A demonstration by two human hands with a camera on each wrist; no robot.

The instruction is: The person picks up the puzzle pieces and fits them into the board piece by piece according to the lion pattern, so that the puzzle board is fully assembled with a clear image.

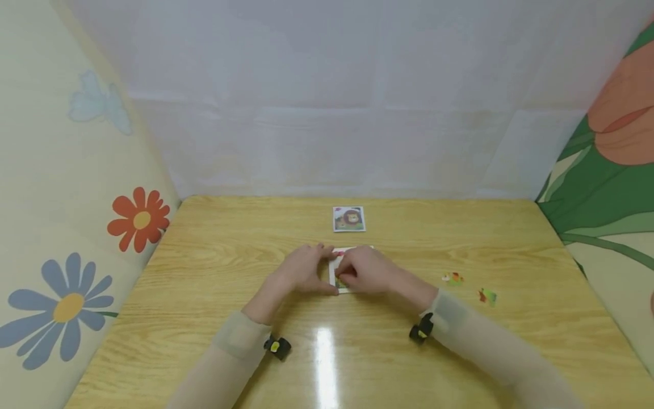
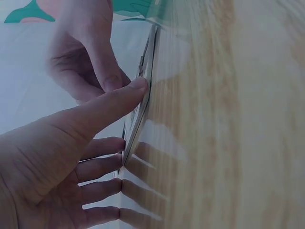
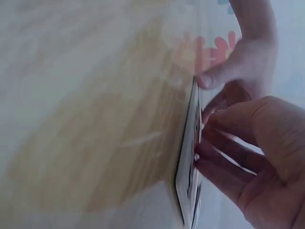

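Note:
A small white-bordered puzzle board (image 1: 332, 275) with a partly coloured picture lies flat on the table. My left hand (image 1: 305, 270) holds its left end, thumb at the near edge and fingers toward the far one. Seen from the left wrist, the thumb (image 2: 136, 85) touches the board's edge. Over the board, my right hand (image 1: 369, 269) has its fingers bent and bunched, with fingertips (image 3: 200, 155) at the picture surface. Anything between those fingertips is hidden. Two little groups of colourful pieces, one farther (image 1: 453, 278) and one nearer (image 1: 487, 296), lie to the right.
Beyond the board lies a square lion picture card (image 1: 349, 219). All of this is on a wood-grain table (image 1: 230, 227). A white cloth (image 1: 327, 113) hangs behind it, and flower-patterned panels stand at both sides. Each sleeved wrist carries a small black camera.

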